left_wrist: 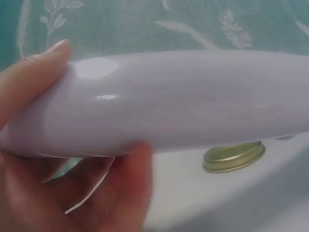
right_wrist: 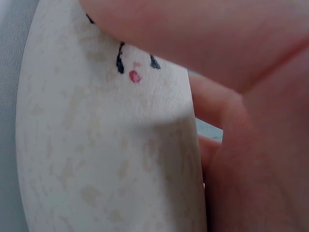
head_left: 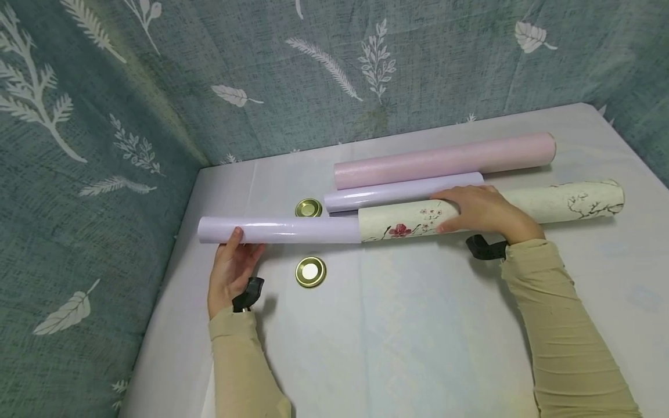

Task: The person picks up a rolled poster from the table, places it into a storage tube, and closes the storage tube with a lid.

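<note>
A glossy pale lavender tube (head_left: 292, 230) and a wider cream tube with a plum-blossom print (head_left: 554, 203) lie in one line. The lavender one appears to run into the cream one's left end; how far in is hidden. My left hand (head_left: 232, 271) holds the lavender tube near its far left end, thumb on the near side and fingers underneath, as the left wrist view also shows. From above, my right hand (head_left: 483, 212) grips the cream tube around its middle. In the right wrist view, thumb and fingers lie on either side of its printed surface.
Behind lie a second, shorter lavender tube (head_left: 402, 191) and a pink tube (head_left: 444, 161). One gold round lid (head_left: 310, 272) is in front of the held tube, another gold lid (head_left: 308, 207) just behind it. A white cloth covers the table (head_left: 418, 337); green leaf-print fabric (head_left: 313, 75) hangs behind.
</note>
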The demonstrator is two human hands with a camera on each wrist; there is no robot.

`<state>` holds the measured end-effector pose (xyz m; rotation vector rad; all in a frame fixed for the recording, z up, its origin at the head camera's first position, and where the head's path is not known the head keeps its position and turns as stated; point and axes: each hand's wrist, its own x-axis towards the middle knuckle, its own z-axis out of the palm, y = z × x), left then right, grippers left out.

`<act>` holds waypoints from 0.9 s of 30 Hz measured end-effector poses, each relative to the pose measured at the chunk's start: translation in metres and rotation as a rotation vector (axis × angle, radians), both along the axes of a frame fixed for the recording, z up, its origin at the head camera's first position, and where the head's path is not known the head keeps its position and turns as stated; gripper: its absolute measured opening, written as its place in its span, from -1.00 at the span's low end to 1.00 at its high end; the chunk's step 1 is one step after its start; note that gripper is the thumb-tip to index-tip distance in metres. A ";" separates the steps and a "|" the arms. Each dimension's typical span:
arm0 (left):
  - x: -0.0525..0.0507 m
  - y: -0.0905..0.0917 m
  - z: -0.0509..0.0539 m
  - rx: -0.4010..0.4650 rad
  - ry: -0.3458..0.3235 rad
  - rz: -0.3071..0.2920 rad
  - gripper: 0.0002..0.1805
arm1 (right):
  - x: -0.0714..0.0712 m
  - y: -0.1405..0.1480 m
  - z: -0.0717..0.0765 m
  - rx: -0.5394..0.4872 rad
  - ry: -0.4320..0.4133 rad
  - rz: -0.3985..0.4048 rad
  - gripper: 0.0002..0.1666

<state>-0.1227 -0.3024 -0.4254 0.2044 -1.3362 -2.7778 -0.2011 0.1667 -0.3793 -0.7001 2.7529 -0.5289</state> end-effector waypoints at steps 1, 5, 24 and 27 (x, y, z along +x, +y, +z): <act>0.000 0.000 0.000 0.002 0.003 -0.011 -0.68 | 0.000 0.000 0.000 0.000 -0.001 -0.001 -0.11; -0.002 0.003 0.000 0.007 0.033 -0.077 -0.66 | 0.000 -0.001 0.001 0.001 -0.003 0.003 -0.11; -0.025 0.053 -0.009 -0.064 0.007 -0.278 -0.73 | 0.001 -0.007 0.000 0.040 0.031 0.012 -0.05; -0.026 0.053 -0.010 -0.066 -0.010 -0.272 -0.72 | 0.003 -0.006 0.001 0.049 0.028 0.010 -0.04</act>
